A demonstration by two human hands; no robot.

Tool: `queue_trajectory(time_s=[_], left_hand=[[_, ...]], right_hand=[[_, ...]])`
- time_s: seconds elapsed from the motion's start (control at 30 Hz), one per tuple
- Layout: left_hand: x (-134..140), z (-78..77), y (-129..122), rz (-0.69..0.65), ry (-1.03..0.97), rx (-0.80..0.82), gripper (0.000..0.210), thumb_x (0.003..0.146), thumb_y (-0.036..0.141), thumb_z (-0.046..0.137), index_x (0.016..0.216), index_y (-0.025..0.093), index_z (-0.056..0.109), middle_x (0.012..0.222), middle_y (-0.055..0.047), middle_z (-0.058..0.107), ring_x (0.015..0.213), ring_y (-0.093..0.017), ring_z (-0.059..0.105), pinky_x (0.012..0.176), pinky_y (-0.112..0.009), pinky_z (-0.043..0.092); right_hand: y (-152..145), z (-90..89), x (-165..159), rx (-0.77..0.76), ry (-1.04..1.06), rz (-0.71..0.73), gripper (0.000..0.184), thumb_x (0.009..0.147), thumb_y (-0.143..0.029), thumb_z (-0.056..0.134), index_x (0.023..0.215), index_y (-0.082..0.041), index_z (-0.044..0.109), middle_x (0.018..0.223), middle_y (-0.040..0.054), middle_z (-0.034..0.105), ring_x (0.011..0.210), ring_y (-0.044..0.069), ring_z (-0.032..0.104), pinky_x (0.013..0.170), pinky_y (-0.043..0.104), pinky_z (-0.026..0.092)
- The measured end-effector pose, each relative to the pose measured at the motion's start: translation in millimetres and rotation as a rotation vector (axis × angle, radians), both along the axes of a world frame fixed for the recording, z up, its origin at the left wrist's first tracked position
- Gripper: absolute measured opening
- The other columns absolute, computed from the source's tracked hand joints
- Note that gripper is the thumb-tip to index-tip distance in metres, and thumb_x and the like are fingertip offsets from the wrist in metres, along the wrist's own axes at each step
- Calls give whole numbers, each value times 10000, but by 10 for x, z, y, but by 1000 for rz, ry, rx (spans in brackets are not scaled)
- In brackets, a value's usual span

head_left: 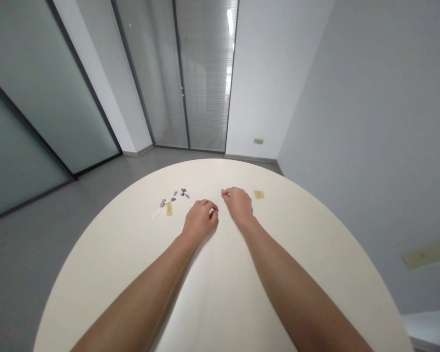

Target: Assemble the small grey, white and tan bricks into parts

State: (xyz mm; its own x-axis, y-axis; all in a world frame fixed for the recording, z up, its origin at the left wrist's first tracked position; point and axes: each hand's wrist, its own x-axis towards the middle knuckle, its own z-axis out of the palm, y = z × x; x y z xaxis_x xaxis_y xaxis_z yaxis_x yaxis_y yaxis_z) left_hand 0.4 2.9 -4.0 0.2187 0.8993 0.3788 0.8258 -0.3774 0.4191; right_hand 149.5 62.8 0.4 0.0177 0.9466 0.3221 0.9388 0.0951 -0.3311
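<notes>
My right hand (237, 203) is closed in a pinch above the white table, its thumb and forefinger on a small grey piece (222, 190). The piece is too small for its kind to show. Beside it, my left hand (201, 218) rests on the tabletop with its fingers curled in towards the thumb. Whatever may be between those fingertips is hidden. Left of the left hand lie several small dark grey pieces (184, 190) and a larger grey piece (163, 203). A yellow paper label (169, 209) is close to them, with a white strip (157, 212) alongside.
Another yellow label (258, 194) lies right of my right hand. The round white table (220, 313) curves away on both sides. Beyond its far edge are a glass partition with blinds (205, 98) and a white wall (264, 88) with a socket (258, 141).
</notes>
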Motion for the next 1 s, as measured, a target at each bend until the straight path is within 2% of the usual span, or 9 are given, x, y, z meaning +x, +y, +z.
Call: queue_trajectory(time_s=[1.0], left_hand=[[-1, 11, -11, -2, 7, -5, 177, 894, 186, 521, 937, 217, 689, 1043, -66, 694, 1054, -242, 583, 932, -369, 473]], right_hand=[[-12, 31, -10, -34, -97, -10, 290, 978, -301, 490, 1042, -281, 773, 1021, 76, 770, 942, 215, 704, 789, 280, 496]])
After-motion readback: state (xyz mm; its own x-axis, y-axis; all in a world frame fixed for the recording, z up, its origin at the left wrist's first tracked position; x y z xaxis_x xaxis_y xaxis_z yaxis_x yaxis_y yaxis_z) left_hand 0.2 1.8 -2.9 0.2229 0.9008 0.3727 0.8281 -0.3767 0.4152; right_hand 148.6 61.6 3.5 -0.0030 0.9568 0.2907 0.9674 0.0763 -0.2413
